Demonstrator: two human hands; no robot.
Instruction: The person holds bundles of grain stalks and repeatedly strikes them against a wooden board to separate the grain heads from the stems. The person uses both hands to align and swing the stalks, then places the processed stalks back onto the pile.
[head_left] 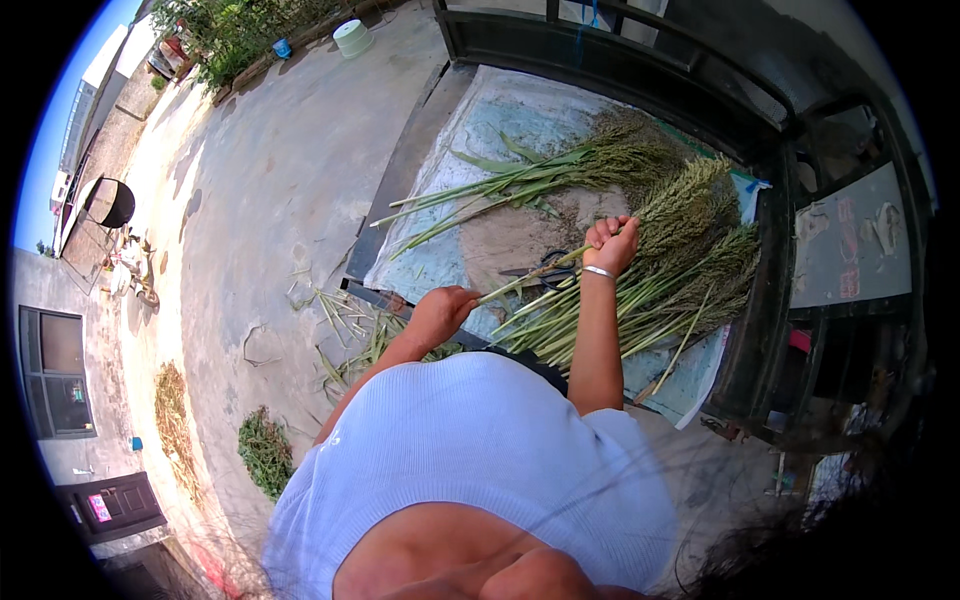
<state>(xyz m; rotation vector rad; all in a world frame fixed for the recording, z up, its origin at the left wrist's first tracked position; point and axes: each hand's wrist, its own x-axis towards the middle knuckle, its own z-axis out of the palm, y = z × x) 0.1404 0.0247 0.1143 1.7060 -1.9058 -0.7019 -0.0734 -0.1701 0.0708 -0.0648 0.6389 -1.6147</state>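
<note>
A long green stalk with a drooping seed head (pixel 686 192) is stretched between my two hands. My left hand (pixel 444 314) is closed on its cut end, near the sheet's front edge. Just below the seed head, my right hand (pixel 613 246) wraps around the same stalk. Dark-handled scissors (pixel 556 272) lie beneath the stalk, partly covered by it. A bundle of similar stalks (pixel 540 172) lies beyond my hands, its heads toward the right. Another bundle (pixel 640 305) lies under and beside my right forearm. Loose seed and chaff (pixel 530 240) cover the middle of the whitish-blue sheet (pixel 440 190).
A dark metal frame (pixel 620 60) borders the sheet at the back and right. Cut stalk pieces and leaves (pixel 345 315) litter the concrete to the left, near a green plant heap (pixel 265 452). A white tub (pixel 352 38) and blue bucket (pixel 282 48) stand far off.
</note>
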